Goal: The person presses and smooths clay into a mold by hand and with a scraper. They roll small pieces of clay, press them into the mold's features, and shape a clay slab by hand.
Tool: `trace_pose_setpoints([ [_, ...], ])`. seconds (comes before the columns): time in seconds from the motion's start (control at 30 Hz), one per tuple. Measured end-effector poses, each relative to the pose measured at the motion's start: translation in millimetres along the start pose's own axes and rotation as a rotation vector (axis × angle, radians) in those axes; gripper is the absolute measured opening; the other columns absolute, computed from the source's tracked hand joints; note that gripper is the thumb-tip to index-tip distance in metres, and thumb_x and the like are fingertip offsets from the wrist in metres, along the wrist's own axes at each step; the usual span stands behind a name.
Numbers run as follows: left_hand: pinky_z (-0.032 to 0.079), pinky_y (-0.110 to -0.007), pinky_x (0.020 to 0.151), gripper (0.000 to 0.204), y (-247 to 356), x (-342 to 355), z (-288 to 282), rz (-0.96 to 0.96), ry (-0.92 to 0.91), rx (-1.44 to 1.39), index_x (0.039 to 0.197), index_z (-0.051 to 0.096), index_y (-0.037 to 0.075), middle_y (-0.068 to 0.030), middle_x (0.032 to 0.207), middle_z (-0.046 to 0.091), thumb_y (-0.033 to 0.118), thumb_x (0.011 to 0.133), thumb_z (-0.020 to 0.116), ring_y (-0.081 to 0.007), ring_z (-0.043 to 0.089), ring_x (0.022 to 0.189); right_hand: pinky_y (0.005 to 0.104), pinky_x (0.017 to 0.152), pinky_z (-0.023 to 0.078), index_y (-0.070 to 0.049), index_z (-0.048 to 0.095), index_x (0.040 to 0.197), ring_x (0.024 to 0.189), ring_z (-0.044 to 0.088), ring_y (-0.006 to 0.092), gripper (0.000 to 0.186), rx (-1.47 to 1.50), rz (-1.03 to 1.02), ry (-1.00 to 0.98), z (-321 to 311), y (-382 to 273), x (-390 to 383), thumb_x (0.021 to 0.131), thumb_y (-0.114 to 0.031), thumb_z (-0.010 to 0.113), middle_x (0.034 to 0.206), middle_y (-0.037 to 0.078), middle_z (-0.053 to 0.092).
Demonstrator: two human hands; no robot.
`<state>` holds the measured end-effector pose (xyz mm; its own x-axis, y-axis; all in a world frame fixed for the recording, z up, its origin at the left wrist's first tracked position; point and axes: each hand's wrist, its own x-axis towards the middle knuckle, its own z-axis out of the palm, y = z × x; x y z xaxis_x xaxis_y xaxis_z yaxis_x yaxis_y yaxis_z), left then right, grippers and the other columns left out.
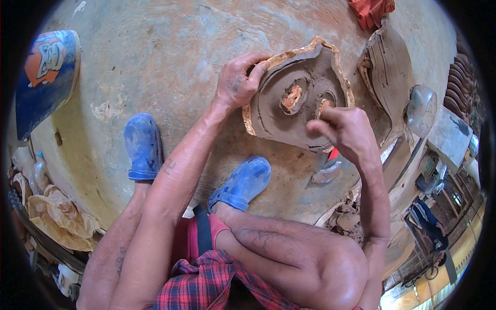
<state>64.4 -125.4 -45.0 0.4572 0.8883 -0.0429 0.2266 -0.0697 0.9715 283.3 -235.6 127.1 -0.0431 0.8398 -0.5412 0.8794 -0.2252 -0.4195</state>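
A shallow mold (284,124) lined with smooth wet brown clay, with a rough orange-tan rim, sits in front of me, propped up or held at an angle. Two raised clay rings inside it surround rough orange openings. My left hand (243,80) grips the rim at the upper left, thumb on the inner side and fingers behind. Over the lower right of the clay, my right hand (349,132) is closed with curled fingers beside the smaller ring (325,101); what they hold, if anything, is hidden. Below that hand shows a small red piece (334,153), partly covered.
A larger clay-covered piece (390,72) lies on the right, with a red cloth (372,13) above it and a rounded grey object (421,106) beside it. Clay lumps (345,219) lie near my right forearm. At left are a blue curved panel (49,77) and crumpled brown paper (59,214).
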Motion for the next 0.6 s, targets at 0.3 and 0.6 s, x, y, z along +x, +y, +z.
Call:
trace_pose_setpoints([
  [0.3,0.059,-0.034,0.088,0.025,1.2,-0.6,-1.5,-0.052,-0.066,-0.019,0.122,0.076,0.001,-0.0138,0.111,0.08,0.015,0.105,0.064,-0.0197,0.075,0.1,0.041,0.056,0.051,-0.011,0.064,0.075,0.057,0.062,0.0205,0.054,-0.212,0.188,0.429,87.5,-28.5,5.6,0.084,-0.062,0.079,0.067,0.005,0.064],
  [0.6,0.058,-0.033,0.088,0.026,6.8,-0.7,-2.4,-0.07,-0.096,-0.01,0.123,0.076,0.001,-0.0136,0.111,0.08,0.015,0.105,0.064,-0.0185,0.074,0.101,0.0388,0.071,0.051,-0.01,0.068,0.081,0.08,0.065,0.0243,0.063,-0.418,0.054,0.471,77.5,4.1,16.2,0.062,-0.068,0.084,0.074,0.006,0.068],
])
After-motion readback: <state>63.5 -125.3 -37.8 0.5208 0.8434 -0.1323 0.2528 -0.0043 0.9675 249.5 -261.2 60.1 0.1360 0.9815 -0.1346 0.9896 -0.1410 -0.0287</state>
